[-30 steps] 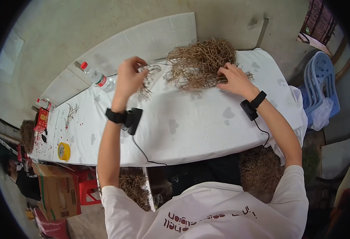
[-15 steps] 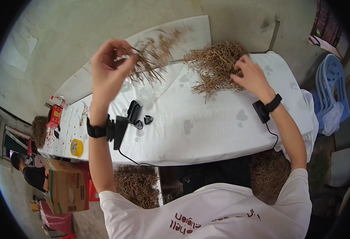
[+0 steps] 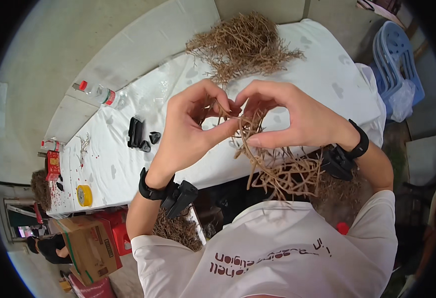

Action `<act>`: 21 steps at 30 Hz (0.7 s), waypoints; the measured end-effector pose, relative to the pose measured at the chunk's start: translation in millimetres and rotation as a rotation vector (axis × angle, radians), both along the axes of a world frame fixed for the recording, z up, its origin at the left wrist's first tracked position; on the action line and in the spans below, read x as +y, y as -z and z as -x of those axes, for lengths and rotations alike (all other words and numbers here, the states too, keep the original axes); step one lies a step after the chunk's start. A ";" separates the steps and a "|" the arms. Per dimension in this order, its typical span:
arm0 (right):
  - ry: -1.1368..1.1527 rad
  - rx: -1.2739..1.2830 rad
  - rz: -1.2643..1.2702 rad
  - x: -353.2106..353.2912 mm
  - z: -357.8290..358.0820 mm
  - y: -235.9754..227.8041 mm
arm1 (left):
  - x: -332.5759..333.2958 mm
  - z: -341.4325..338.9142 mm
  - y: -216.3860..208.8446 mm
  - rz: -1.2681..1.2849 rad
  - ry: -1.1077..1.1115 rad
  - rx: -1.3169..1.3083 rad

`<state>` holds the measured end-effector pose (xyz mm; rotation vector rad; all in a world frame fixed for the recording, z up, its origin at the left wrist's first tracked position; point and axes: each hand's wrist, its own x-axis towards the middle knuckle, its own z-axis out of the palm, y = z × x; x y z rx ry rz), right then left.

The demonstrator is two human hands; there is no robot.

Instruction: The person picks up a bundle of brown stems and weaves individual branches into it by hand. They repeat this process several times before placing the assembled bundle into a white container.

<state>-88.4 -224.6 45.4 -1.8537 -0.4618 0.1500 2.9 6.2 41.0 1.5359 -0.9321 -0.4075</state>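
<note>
My left hand (image 3: 190, 124) and my right hand (image 3: 295, 116) meet in front of my chest, above the near part of the table. Both have curled fingers and pinch one bunch of dry brown branching twigs (image 3: 290, 179). Its stems pass between my fingertips, and the forked ends spread down toward my shirt. Some stems inside my left hand are partly hidden by the fingers. Beyond my hands, a large tangled pile of the same twigs (image 3: 245, 42) lies on the white-covered table (image 3: 334, 74).
Left on the table are black device parts (image 3: 136, 133), a clear red-capped bottle (image 3: 99, 93), yellow tape (image 3: 84, 195) and a red box (image 3: 52, 165). Blue stacked stools (image 3: 396, 64) stand right. A cardboard box (image 3: 91, 248) and a person (image 3: 54, 248) are at lower left.
My left hand has brought its twigs from the upper left to the middle. My right hand has left the pile and joined it on the bunch. The view has shifted.
</note>
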 end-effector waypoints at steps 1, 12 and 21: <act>-0.005 0.061 0.006 -2.1 1.9 4.8 | 0.9 0.2 4.9 -0.040 0.011 -0.022; 0.393 -0.501 0.202 35.9 17.5 44.3 | -2.2 21.9 43.6 -0.011 -0.351 -0.752; 0.200 0.026 -0.042 5.9 2.2 69.2 | 25.5 28.6 22.3 -0.171 0.090 -0.604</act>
